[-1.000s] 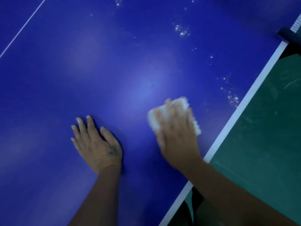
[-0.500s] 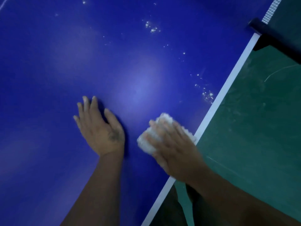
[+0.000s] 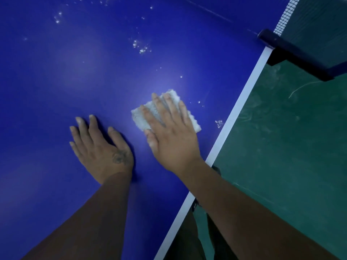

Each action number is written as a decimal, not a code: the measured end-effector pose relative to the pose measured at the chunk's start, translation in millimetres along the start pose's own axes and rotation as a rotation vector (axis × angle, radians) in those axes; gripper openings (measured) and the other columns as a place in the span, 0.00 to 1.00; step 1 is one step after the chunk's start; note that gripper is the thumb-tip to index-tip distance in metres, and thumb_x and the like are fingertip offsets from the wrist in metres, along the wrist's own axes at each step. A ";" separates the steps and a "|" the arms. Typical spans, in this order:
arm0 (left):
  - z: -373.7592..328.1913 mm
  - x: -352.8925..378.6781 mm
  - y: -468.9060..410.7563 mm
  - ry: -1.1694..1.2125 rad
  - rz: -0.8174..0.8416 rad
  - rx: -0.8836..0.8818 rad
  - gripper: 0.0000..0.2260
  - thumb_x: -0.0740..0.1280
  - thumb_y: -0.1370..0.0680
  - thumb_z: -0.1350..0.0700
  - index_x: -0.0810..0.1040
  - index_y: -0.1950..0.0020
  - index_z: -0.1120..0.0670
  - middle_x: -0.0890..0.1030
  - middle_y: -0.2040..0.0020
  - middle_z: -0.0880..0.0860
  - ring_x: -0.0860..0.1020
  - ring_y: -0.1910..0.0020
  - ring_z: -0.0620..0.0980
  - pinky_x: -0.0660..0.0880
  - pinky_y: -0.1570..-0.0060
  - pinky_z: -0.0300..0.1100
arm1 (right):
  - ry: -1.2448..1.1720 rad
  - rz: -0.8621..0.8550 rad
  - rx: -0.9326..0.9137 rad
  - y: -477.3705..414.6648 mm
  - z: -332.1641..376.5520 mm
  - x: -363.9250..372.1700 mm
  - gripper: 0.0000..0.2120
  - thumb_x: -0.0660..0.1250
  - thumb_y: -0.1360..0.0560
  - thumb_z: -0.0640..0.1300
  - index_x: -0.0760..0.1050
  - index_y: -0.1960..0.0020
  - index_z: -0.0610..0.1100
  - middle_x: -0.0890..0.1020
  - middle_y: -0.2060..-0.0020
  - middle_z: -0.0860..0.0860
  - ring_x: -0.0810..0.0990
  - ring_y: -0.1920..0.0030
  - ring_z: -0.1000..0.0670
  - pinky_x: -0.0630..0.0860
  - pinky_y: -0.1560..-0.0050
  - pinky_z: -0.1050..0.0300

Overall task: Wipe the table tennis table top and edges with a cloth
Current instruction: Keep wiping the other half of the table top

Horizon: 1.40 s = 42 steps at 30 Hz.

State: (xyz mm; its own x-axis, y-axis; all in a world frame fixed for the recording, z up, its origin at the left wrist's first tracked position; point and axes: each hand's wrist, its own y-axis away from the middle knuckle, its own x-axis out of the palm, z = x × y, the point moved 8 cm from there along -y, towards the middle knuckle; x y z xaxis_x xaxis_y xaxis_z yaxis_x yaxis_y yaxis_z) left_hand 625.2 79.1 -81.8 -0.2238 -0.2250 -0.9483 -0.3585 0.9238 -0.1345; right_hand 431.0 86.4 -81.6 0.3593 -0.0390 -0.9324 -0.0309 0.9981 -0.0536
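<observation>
The blue table tennis table top (image 3: 75, 72) fills most of the view, with a white line along its right edge (image 3: 242, 107). My right hand (image 3: 172, 136) presses a folded white cloth (image 3: 139, 120) flat on the blue surface with straight fingers, a short way in from that edge. My left hand (image 3: 101, 147) rests flat on the table top to the left of the cloth, fingers spread. White specks and droplets (image 3: 141, 47) dot the surface beyond the cloth, and a small patch of white specks (image 3: 218, 123) lies near the white edge line.
The net post clamp (image 3: 277, 44) and the net (image 3: 285, 14) stand at the upper right corner. A green floor (image 3: 281, 147) lies beyond the table's right edge. Dark clothing of the person shows below the edge at the bottom.
My right hand has slid the cloth away from the white edge and forward across the blue surface. The camera view shifted toward the net. My left hand stays flat on the table.
</observation>
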 end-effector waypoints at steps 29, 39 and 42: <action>2.9 1.3 -0.9 0.015 -0.025 -0.009 0.25 0.61 0.13 0.49 0.69 0.16 0.55 0.64 0.13 0.55 0.58 0.13 0.56 0.52 0.14 0.58 | 0.197 0.028 0.409 10.1 -127.2 -47.8 0.29 0.48 0.11 0.55 0.54 0.12 0.49 0.52 0.13 0.44 0.44 0.13 0.37 0.45 0.16 0.31; 5.2 3.3 -2.1 0.030 -0.013 -0.009 0.26 0.61 0.14 0.49 0.69 0.16 0.56 0.63 0.13 0.56 0.58 0.13 0.58 0.51 0.14 0.60 | -0.023 0.174 -0.112 47.5 29.6 14.0 0.30 0.57 0.13 0.53 0.56 0.13 0.51 0.52 0.12 0.48 0.47 0.13 0.41 0.48 0.15 0.34; 4.9 3.6 -2.0 0.027 -0.015 -0.006 0.25 0.61 0.13 0.49 0.69 0.16 0.55 0.63 0.13 0.55 0.57 0.13 0.57 0.51 0.14 0.61 | 0.045 0.181 -0.127 63.8 -14.1 -2.7 0.28 0.57 0.13 0.54 0.61 0.14 0.53 0.56 0.13 0.48 0.51 0.13 0.40 0.53 0.16 0.33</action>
State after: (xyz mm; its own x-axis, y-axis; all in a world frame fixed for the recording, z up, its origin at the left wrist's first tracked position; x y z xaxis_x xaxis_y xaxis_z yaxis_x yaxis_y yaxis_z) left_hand 629.6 78.0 -86.3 -0.2432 -0.2470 -0.9380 -0.3673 0.9185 -0.1466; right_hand 414.9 149.5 -87.6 0.2953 0.1348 -0.9458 -0.2092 0.9751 0.0736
